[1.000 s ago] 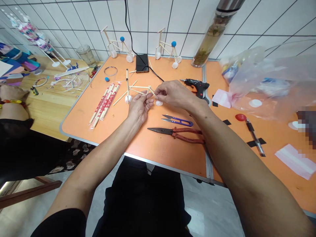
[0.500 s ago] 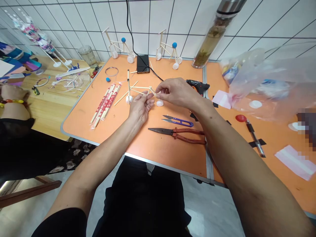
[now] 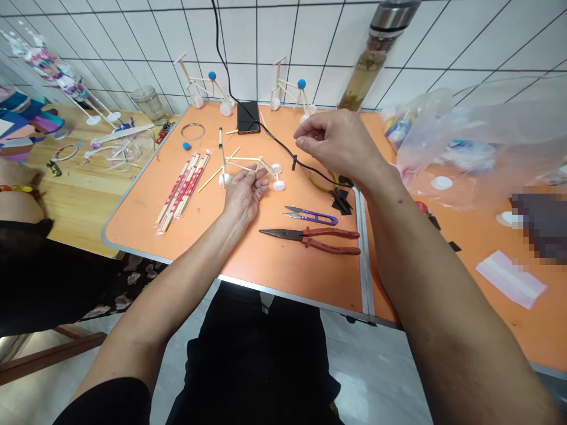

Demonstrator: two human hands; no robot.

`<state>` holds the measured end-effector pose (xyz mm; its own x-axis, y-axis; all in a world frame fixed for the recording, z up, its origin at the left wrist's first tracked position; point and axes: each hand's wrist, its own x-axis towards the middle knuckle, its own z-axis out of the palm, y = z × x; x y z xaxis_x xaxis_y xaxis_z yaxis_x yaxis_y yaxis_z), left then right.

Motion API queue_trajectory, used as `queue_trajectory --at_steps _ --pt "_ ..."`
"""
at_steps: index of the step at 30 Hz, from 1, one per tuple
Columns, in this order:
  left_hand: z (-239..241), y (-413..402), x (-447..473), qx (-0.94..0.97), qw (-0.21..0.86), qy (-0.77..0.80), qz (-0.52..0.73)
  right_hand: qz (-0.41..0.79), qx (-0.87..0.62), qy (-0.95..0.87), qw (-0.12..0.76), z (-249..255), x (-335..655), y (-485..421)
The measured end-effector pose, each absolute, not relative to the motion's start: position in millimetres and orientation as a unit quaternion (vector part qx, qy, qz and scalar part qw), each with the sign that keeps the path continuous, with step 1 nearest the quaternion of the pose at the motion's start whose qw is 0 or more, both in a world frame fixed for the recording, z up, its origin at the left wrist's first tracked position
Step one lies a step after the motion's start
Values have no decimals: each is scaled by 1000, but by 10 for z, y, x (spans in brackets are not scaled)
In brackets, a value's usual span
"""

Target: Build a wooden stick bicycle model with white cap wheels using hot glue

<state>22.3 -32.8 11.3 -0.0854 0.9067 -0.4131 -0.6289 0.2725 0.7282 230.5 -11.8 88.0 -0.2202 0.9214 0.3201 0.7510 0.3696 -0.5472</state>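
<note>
Left hand (image 3: 244, 195) rests palm-up on the orange tabletop (image 3: 266, 265), its fingertips touching the stick frame (image 3: 248, 165), which lies flat with white caps at its ends; the grip is loose and open, closed on nothing. Right hand (image 3: 336, 144) hovers above the black cable (image 3: 283, 144), thumb and forefinger pinched together; whether they hold anything cannot be told. Snips (image 3: 312, 216) and pliers (image 3: 314, 237) lie near the frame; wrapped chopsticks (image 3: 181, 189) lie to its left.
</note>
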Motion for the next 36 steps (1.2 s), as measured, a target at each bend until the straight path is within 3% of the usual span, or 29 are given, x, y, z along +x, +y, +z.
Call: queue_trajectory --at_steps 16,26,36 --pt "60 -301 185 164 649 453 589 115 -647 -663 360 928 3006 -417" --pt "135 -330 210 169 642 458 591 91 -758 -608 221 664 3337 -280" --pt "142 -324 203 163 646 457 589 151 -784 -560 219 395 3200 -218"
